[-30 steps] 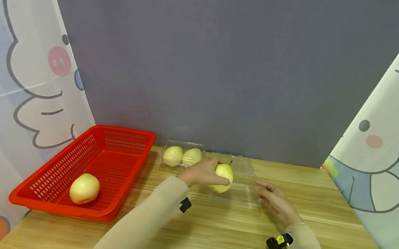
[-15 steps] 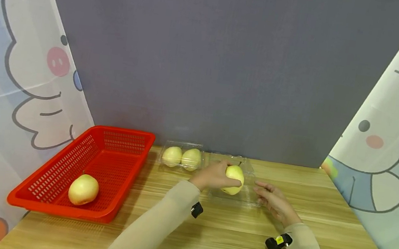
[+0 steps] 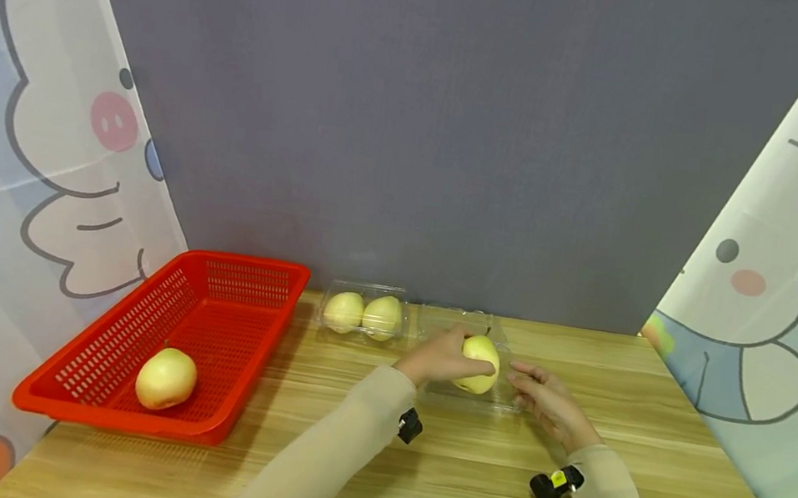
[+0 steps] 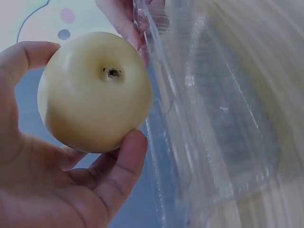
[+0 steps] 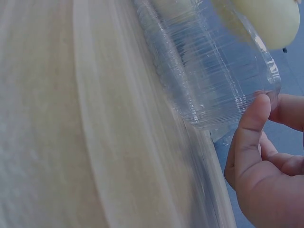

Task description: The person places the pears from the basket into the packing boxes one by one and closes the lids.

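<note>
My left hand (image 3: 439, 357) holds a pale yellow pear (image 3: 480, 366) above a clear plastic box (image 3: 477, 402). In the left wrist view the pear (image 4: 95, 95) sits between thumb and fingers, its blossom end facing the camera, just beside the box wall (image 4: 228, 123). My right hand (image 3: 551, 404) pinches the box's right edge. The right wrist view shows thumb and forefinger on the rim of the ribbed clear box (image 5: 213, 61). The box's lid (image 3: 458, 319) lies folded back toward the wall.
On the left stands a red perforated basket (image 3: 243, 363) with one pear (image 3: 166, 379) in it. Near the back wall (image 3: 461, 123), a shut clear box (image 3: 366, 285) holds two pears (image 3: 382, 318). Everything rests on a wooden table (image 3: 487, 496).
My left hand has carried the pear rightward, from the open box's left side to over its right part. My right hand stays on the box's edge.
</note>
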Tool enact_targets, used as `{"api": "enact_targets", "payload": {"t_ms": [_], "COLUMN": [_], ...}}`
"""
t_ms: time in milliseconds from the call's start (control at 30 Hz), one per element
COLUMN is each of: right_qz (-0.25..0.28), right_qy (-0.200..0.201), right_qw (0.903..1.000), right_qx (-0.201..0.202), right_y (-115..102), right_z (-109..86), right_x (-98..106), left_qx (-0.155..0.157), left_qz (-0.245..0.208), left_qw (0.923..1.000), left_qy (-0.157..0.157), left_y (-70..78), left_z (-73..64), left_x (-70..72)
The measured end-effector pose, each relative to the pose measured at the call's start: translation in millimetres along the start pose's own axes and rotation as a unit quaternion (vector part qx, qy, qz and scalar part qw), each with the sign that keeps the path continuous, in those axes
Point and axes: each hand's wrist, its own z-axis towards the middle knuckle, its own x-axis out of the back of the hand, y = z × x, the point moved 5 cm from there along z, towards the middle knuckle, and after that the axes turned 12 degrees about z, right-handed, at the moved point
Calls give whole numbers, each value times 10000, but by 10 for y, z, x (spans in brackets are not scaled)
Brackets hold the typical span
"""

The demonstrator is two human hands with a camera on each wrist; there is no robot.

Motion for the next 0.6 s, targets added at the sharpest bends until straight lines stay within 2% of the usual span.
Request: {"api": "enact_targets", "payload": {"t_ms": [133,600], "right_qz": [8,87], "right_qy": [-13,-2], "right_qw": [10000,10000], "right_qx": [-2,20], "right_y": [0,16], "right_z": [3,10], "right_x": [-4,19], "left_qx": [50,410], "left_qz": [-115,269], "left_qw": [9999,9987], "left_qy": [-39,-135], "left_y": [-13,-89], "left_z": [37,80], "left_x": [-75,-228]}}
